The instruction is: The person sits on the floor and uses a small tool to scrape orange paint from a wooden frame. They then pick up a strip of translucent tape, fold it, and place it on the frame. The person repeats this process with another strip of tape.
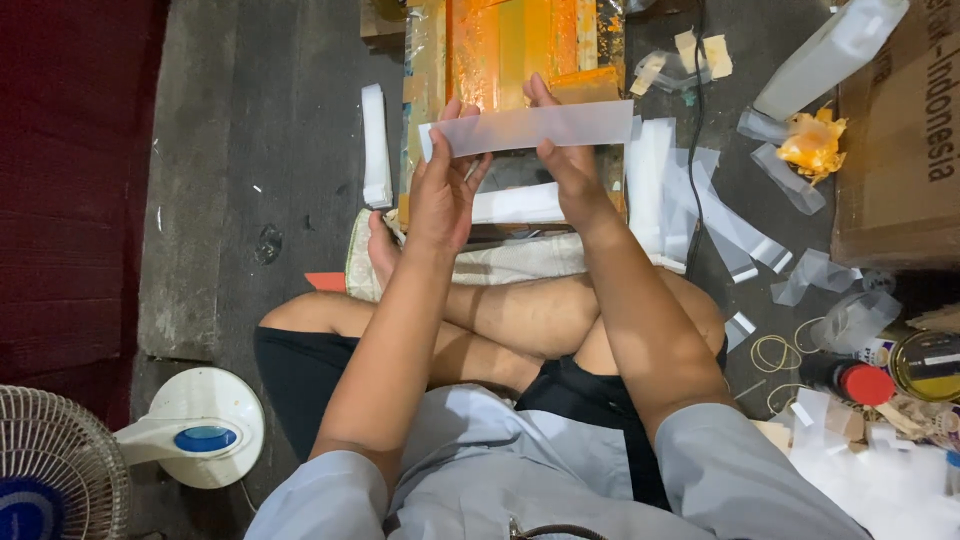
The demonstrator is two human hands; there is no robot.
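Note:
Both my hands hold a long translucent white plastic strip (pixel 530 127) flat and level in front of me. My left hand (pixel 443 190) pinches its left end, thumb on top. My right hand (pixel 562 160) grips it near the middle, fingers behind the strip. Under the strip sits an orange-stained board (pixel 510 45), with another white strip (pixel 515 204) lying on it just below my hands. My crossed bare legs (pixel 520 315) are underneath my forearms.
A stack of white strips (pixel 376 145) lies to the left. More clear strips and sleeves (pixel 700 200) spread on the right, with a cardboard box (pixel 900 130), rubber bands (pixel 775 352), a red-capped bottle (pixel 855 382) and a tin (pixel 925 365). A white fan (pixel 190 430) stands lower left.

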